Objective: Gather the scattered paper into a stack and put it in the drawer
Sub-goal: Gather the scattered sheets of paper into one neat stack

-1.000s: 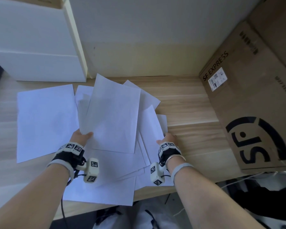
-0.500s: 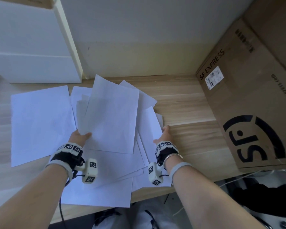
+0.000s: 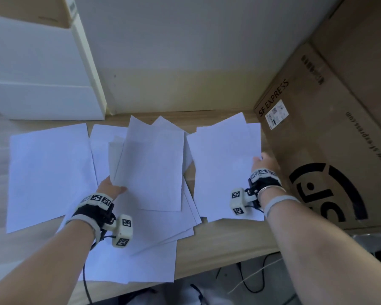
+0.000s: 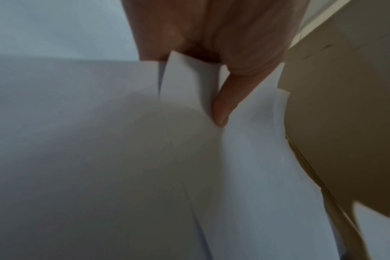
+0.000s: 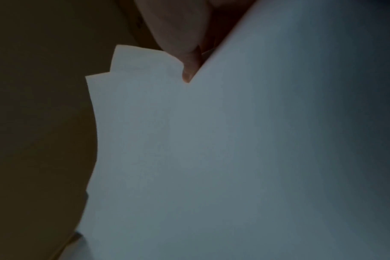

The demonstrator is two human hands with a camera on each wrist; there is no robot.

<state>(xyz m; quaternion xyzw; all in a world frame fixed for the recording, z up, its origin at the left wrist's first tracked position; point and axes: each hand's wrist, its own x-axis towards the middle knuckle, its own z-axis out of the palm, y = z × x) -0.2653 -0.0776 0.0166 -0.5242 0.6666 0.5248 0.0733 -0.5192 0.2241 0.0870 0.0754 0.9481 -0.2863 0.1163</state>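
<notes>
White paper sheets lie scattered over the wooden desk (image 3: pixel 227 245). My left hand (image 3: pixel 110 187) pinches a small bundle of sheets (image 3: pixel 151 168) by its near-left corner, lifted above the central pile (image 3: pixel 154 230); the left wrist view shows the thumb (image 4: pixel 223 105) on the paper (image 4: pixel 145 158). My right hand (image 3: pixel 264 161) pinches a second bundle (image 3: pixel 224 170) by its right edge, held apart to the right; the right wrist view shows a finger (image 5: pixel 189 70) against these sheets (image 5: pixel 234 149). One loose sheet (image 3: pixel 48 175) lies flat at the left. The white drawer unit (image 3: pixel 37 80) stands at the back left.
A large brown SF Express cardboard box (image 3: pixel 330 133) stands close against my right hand. A pale wall (image 3: pixel 185 51) rises behind the desk. Cables (image 3: pixel 251 282) and dark clutter lie on the floor past the desk's near edge.
My right hand has pulled a bundle of sheets out of the central pile and carried it right, towards the box. The left hand still holds its bundle in about the same place.
</notes>
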